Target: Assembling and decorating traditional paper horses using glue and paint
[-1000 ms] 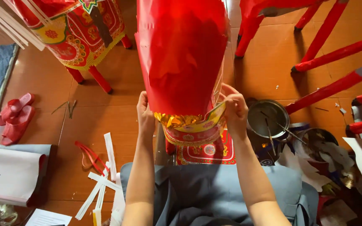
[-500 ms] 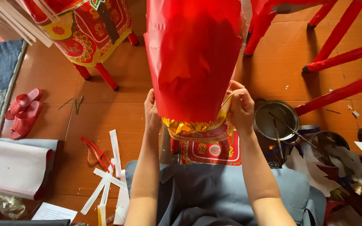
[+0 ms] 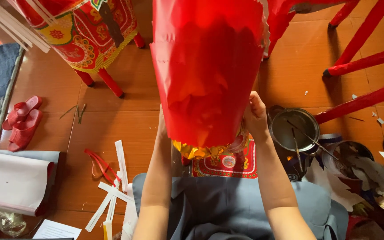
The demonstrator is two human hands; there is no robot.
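Both hands up at the lower end of a tall red paper sleeve (image 3: 207, 71) that fills the centre of the view. Left hand (image 3: 162, 126) mostly hidden behind the sleeve's left edge; whether it grips cannot be told. Right hand (image 3: 255, 116) pressed against the sleeve's right lower edge, fingers tucked behind the paper, thumb side showing; it appears closed on the paper. Hands sit apart, one on each flank of the sleeve.

Below the sleeve's bottom edge, a gold foil band (image 3: 201, 151) shows, and under that a red patterned panel (image 3: 227, 162) just above the person's grey lap.

Surroundings on the wooden floor (image 3: 125, 133): white paper strips (image 3: 114, 191) and a red loop of ribbon (image 3: 98, 162) to the left; a pair of red slippers (image 3: 22, 122) further left; a round metal pot (image 3: 295, 130) with sticks in it just right of the right hand; red-wrapped frame legs (image 3: 361, 58) at upper right; a decorated red and yellow paper structure (image 3: 85, 31) at upper left.
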